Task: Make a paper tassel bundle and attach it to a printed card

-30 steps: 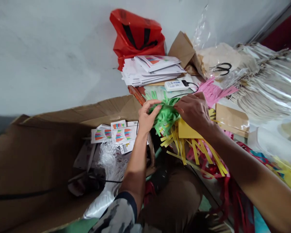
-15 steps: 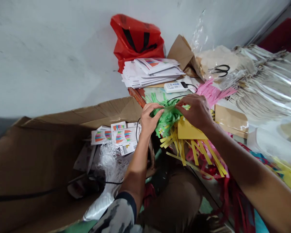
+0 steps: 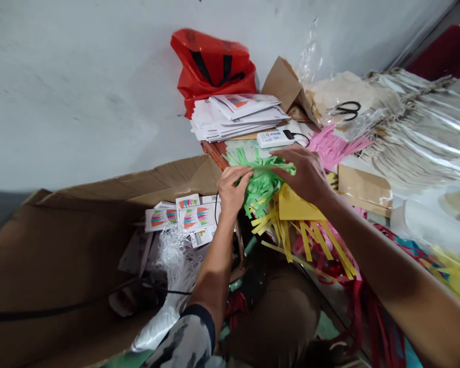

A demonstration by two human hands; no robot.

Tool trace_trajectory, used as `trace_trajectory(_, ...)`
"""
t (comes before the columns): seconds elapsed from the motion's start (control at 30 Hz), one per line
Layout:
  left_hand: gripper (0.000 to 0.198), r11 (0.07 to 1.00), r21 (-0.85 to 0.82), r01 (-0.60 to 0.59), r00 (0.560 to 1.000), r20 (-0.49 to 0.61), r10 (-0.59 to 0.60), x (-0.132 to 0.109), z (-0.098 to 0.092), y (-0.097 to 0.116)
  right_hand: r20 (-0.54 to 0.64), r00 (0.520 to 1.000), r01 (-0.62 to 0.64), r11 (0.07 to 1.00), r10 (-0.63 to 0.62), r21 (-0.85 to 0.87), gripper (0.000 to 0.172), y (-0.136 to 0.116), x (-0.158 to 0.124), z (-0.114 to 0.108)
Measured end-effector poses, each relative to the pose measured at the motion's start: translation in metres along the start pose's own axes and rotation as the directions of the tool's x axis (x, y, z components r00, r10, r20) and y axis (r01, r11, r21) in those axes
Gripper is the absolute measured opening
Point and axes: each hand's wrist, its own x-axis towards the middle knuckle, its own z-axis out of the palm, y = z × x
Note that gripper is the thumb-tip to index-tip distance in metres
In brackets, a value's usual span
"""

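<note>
A large cardboard box [image 3: 26,266] stands open. Right of it lie yellow fringed paper [image 3: 301,204] and, nearer its far right corner, green fringed paper [image 3: 264,186], seemingly already cut but loosely bunched; arranging looks unfinished. The left hand [image 3: 232,189] pinches the green edge; the right hand [image 3: 305,171] has thumb and forefinger parted.

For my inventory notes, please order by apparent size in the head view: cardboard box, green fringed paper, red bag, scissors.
1. Cardboard box
2. Red bag
3. Green fringed paper, partly hidden
4. Scissors
</note>
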Motion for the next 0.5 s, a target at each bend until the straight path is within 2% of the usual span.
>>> trace_trajectory(0.1, 0.014, 1.000, 0.003, 0.013, 1.000, 0.024, -0.013, 0.000, 0.001, -0.002, 0.035, 0.999, 0.010, 0.999, -0.008, -0.036, 0.012, 0.001, -0.001, 0.005)
trace_trajectory(0.27, 0.014, 0.999, -0.001, 0.044, 0.999, -0.018, -0.044, 0.000, 0.002, -0.003, -0.014, 1.000, 0.025, 0.994, -0.024, 0.106, 0.012, 0.003, -0.001, 0.002)
trace_trajectory(0.37, 0.014, 0.999, -0.003, 0.032, 0.998, -0.047, -0.032, -0.001, 0.002, -0.004, -0.113, 0.990, -0.063, 0.982, 0.084, 0.179, 0.011, 0.005, 0.000, -0.004)
trace_trajectory(0.5, 0.020, 0.994, 0.106, 0.023, 1.000, -0.017, -0.021, -0.001, 0.000, -0.006, -0.268, 0.926, -0.198, 0.947, 0.266, 0.253, 0.010, 0.029, 0.004, -0.016)
